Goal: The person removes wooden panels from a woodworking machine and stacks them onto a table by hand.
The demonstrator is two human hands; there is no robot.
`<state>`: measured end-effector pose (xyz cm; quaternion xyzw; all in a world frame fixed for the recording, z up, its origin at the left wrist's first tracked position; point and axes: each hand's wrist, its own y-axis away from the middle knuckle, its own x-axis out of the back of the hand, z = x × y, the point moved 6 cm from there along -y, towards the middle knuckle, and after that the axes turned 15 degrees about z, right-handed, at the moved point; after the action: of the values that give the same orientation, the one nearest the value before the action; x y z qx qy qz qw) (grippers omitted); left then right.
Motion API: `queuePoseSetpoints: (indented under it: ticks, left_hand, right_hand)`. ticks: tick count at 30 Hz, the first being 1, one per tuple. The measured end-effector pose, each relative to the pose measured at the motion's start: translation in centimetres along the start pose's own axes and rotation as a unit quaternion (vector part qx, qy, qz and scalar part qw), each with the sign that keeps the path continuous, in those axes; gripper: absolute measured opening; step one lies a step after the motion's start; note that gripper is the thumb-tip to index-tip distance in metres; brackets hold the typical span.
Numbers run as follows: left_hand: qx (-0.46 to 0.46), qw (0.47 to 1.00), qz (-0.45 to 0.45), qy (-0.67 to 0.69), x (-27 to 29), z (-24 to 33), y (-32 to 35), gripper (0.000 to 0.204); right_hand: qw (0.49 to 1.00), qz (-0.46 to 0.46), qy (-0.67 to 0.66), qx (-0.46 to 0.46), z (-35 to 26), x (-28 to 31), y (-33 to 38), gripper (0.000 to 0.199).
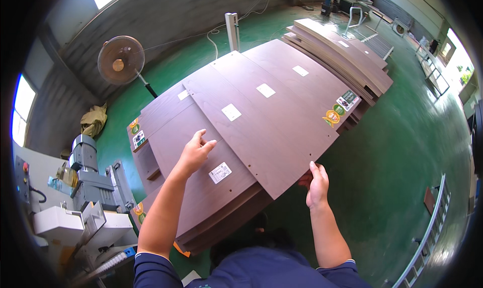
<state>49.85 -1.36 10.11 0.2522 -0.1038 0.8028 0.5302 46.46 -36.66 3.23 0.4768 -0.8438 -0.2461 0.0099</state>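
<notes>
A stack of dark brown wood-grain panels point(201, 187) with white labels lies in front of me. The top panel point(271, 112) sits skewed across the stack, its near corner overhanging. My left hand point(195, 152) rests flat on a lower panel beside the top panel's left edge, fingers spread. My right hand point(317, 183) grips the top panel's near right edge, fingers under it and thumb alongside. A white label point(220, 172) lies just right of my left hand.
More brown panels point(347, 56) are piled behind, to the upper right. A grey machine with a motor point(88, 182) stands at the left. A pedestal fan point(121, 60) stands at the back left. The green floor point(402, 152) spreads to the right, with a metal rack point(427, 237) at its edge.
</notes>
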Motion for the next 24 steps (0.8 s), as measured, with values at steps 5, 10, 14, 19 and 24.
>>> queuePoseSetpoints:
  ticks: [5, 10, 14, 19, 24]
  left_hand:
    - [-0.068, 0.993, -0.041, 0.090, 1.2, 0.6, 3.0, 0.045]
    - [-0.041, 0.974, -0.036, 0.222, 4.2, -2.0, 8.8, 0.034]
    - [-0.019, 0.974, 0.018, 0.224, 7.4, -5.1, 14.4, 0.031]
    - [0.011, 0.967, 0.079, 0.241, 11.8, -8.2, 21.9, 0.029]
    - [0.004, 0.960, 0.112, 0.257, 14.4, -11.5, 27.6, 0.028]
  right_hand:
    - [0.999, -0.022, -0.044, 0.018, 1.4, -0.2, -1.0, 0.018]
    - [0.997, -0.004, -0.056, 0.059, 2.5, 0.0, -1.8, 0.028]
    - [0.998, 0.015, -0.011, 0.059, 2.9, 1.0, -2.8, 0.033]
    - [0.925, 0.100, 0.132, 0.342, -2.8, 0.6, 1.4, 0.040]
    - [0.602, -0.118, 0.326, 0.719, -4.3, -16.4, 17.7, 0.033]
